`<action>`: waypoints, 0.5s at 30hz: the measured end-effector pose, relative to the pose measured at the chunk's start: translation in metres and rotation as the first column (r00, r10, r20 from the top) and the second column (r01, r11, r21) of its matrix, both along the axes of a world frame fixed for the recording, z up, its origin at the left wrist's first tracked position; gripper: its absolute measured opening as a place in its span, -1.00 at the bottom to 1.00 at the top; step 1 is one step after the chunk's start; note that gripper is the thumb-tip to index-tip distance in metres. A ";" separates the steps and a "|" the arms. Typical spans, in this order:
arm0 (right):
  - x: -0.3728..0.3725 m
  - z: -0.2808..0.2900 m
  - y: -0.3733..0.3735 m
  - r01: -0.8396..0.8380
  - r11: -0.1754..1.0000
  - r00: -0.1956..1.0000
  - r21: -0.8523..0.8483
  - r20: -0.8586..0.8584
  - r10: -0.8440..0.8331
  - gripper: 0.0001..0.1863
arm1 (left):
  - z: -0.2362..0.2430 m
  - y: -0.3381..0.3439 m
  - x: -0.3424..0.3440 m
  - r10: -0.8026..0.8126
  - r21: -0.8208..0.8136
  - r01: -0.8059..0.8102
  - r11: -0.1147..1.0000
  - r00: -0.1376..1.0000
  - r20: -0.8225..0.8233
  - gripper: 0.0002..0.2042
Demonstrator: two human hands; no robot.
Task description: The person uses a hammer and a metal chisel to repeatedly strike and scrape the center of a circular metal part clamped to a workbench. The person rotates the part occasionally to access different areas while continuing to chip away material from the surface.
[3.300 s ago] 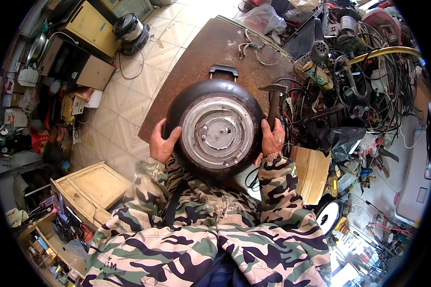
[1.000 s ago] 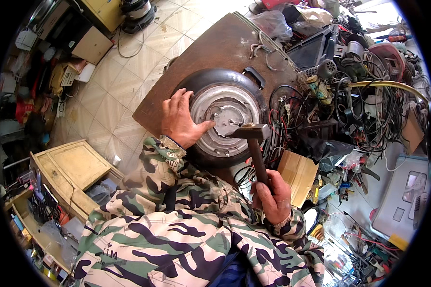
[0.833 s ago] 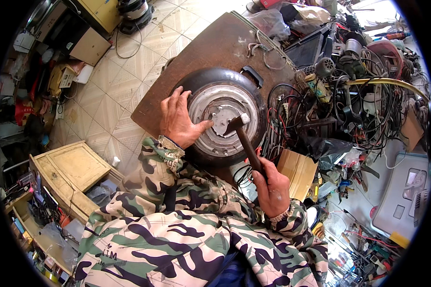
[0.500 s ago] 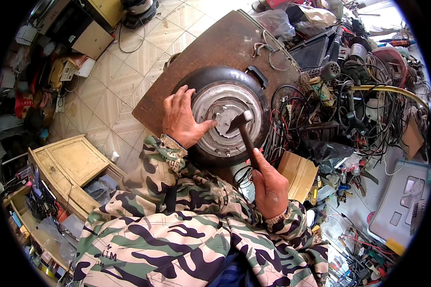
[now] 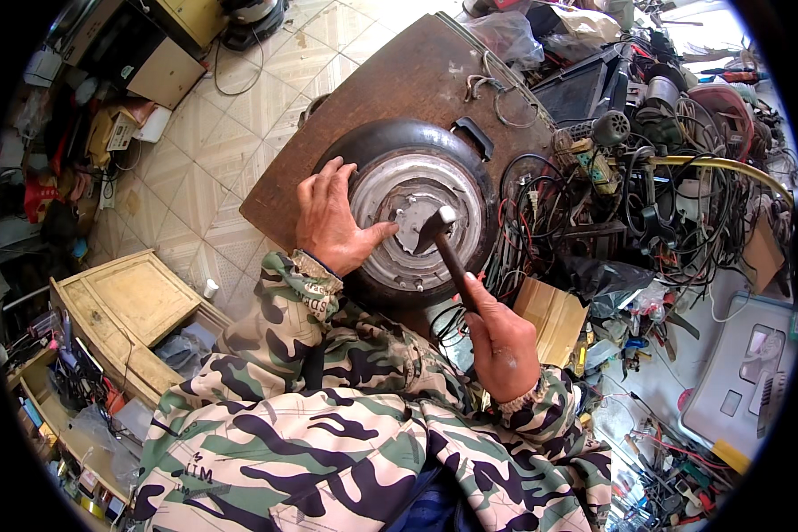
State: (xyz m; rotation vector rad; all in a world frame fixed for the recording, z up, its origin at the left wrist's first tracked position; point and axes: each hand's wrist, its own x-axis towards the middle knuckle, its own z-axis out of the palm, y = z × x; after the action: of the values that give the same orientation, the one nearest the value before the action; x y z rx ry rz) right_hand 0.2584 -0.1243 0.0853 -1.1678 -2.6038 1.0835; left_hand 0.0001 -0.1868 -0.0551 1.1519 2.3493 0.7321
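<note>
A round metal hub (image 5: 390, 182) with a black rubber tyre (image 5: 399, 135) around it lies flat on the brown table. My left hand (image 5: 335, 217) rests on its left side, fingers spread over the tyre and rim, thumb pointing toward the hub's middle. In my right hand (image 5: 501, 346) is a hammer (image 5: 450, 257), gripped by its dark handle. The hammer's head is over the hub's centre, right of my left thumb. Whether it touches the metal I cannot tell.
Beyond the wheel stretches the brown tabletop (image 5: 399, 80), with a black handle-shaped piece (image 5: 473, 139) beside the tyre. Tangled cables (image 5: 541, 199) and machine parts crowd the right. A cardboard piece (image 5: 550, 319) lies near my right hand. At left stands a wooden cabinet (image 5: 124, 301).
The hammer's head has shifted slightly left and its handle is angled a little differently. My left hand keeps its place on the wheel.
</note>
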 end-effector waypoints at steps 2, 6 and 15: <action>-0.002 0.003 -0.003 0.057 0.998 0.998 0.030 0.003 -0.057 -0.34 | 0.004 0.002 0.001 -0.002 -0.006 0.002 1.000 1.000 -0.012 0.05; -0.002 0.007 0.001 -0.075 0.997 0.992 0.019 0.104 0.072 -0.29 | 0.001 0.000 0.001 0.004 0.017 -0.004 1.000 1.000 -0.008 0.06; -0.003 0.011 -0.003 -0.078 0.992 0.989 0.101 0.133 0.065 -0.21 | 0.000 -0.001 0.000 0.003 0.007 -0.003 1.000 1.000 -0.004 0.06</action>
State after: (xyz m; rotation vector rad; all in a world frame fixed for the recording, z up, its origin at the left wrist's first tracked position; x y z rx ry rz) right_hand 0.2553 -0.1271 0.0961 -1.1670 -2.7831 0.8970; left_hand 0.0003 -0.1875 -0.0554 1.1539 2.3540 0.7401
